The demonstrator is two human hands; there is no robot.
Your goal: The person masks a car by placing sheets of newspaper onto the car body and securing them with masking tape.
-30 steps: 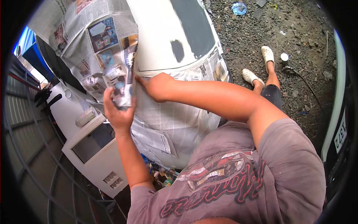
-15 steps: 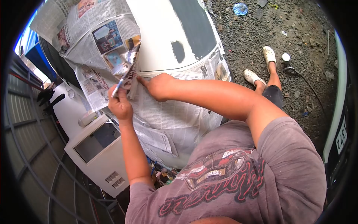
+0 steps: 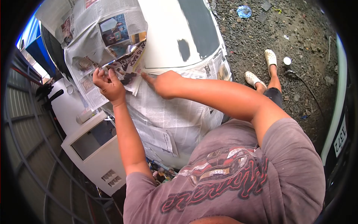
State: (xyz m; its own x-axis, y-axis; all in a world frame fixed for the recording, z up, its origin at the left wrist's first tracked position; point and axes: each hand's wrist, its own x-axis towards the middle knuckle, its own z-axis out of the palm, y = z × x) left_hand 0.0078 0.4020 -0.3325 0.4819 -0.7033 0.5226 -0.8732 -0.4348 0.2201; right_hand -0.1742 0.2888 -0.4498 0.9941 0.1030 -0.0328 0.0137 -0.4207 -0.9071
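Observation:
A large printed newspaper sheet (image 3: 87,44) lies over the left part of the white car panel (image 3: 160,37), its near edge folded up and creased. At that fold, my left hand (image 3: 111,86) has its fingers closed on the paper edge. My right hand (image 3: 166,84) is curled, with the index finger stretched against the sheet's corner beside the panel edge; what its other fingers hold, if anything, is hidden. More newspaper (image 3: 167,106) covers the car's rounded side below my right hand. Dark grey patches (image 3: 197,28) mark the white panel.
A white cabinet-like object (image 3: 87,162) with a rectangular opening stands at the left. Gravel ground (image 3: 242,35) lies right of the car, where another person's legs in light clogs (image 3: 270,58) show. A vehicle with a plate (image 3: 340,138) is at the right edge.
My left hand has moved up and left along the newspaper, whose near edge is now folded over, showing more print. My right hand has stayed nearly in place at the corner.

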